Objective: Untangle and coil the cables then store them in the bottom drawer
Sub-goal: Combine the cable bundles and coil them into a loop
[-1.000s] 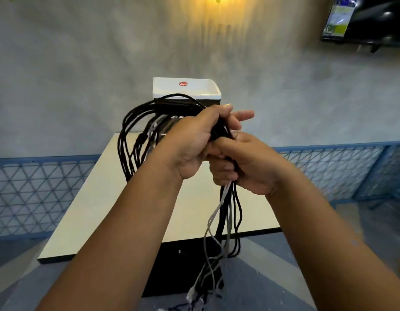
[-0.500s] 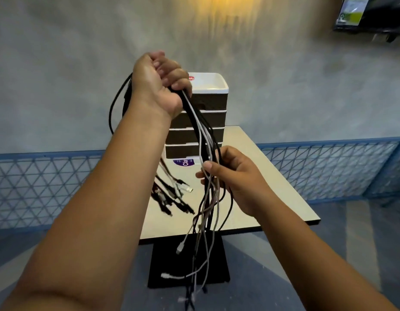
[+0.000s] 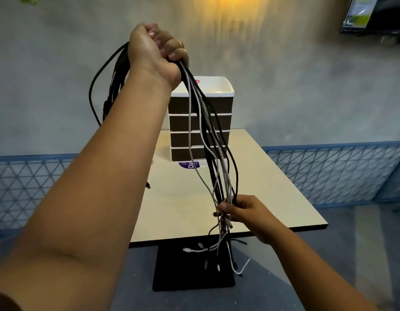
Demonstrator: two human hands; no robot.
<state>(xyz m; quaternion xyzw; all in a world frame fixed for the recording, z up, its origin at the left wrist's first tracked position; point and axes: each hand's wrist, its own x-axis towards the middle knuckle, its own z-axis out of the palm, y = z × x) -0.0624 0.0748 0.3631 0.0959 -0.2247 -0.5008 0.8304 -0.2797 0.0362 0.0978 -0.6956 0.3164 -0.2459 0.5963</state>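
Note:
My left hand [image 3: 156, 52] is raised high and grips the top of a bundle of black and white cables [image 3: 208, 140]. The strands hang down from it in front of the drawer unit [image 3: 219, 122], and a second part of the bundle loops behind my left forearm. Lower down, my right hand [image 3: 241, 212] grips the same strands near their ends, over the table's near right part. Loose plug ends dangle below that hand, past the table edge. The drawer unit has a white top tray and several dark drawers, all closed; the bottom drawer [image 3: 183, 153] sits just above a purple label.
A cream table [image 3: 273, 198] on a black square base [image 3: 194, 277] stands before me. Blue mesh fencing [image 3: 329, 171] runs along the grey wall. A wall screen [image 3: 374, 16] hangs at the upper right.
My left hand has risen with the top of the bundle. My right hand has slid down the strands towards their ends, drawing them straighter.

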